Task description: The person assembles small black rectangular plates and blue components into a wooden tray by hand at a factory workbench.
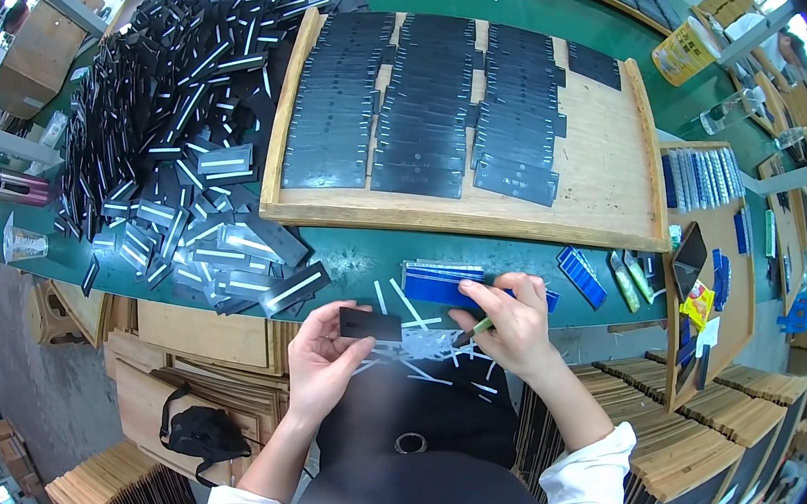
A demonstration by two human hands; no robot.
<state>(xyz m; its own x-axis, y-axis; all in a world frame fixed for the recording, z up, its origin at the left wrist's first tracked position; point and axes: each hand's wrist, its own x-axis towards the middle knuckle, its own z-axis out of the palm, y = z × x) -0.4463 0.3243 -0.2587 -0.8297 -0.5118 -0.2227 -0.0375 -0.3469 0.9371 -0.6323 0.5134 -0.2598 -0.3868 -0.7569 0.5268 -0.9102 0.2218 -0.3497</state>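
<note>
My left hand (pixel 325 358) pinches a small black rectangular plate (pixel 370 326) between thumb and fingers, just off the table's near edge. To the right, my right hand (pixel 513 328) is closed on a slim green tool (pixel 482 326) with a dark tip; its exact kind is hard to make out. The fingertips of that hand are at a stack of blue strips (pixel 425 285) lying on the green table, and its right end sticks out behind the hand. Thin white strips (pixel 407 303) lie scattered between my hands and over my black apron (pixel 405 403).
A big heap of black plates with white strips (pixel 193 75) covers the left. Behind my hands, a wooden tray (pixel 594 175) holds overlapping black plates in columns. Further right are blue strips (pixel 582 277), green-handled tools (pixel 627 281) and a yellow bucket (pixel 685 52). A cup (pixel 24 244) stands far left.
</note>
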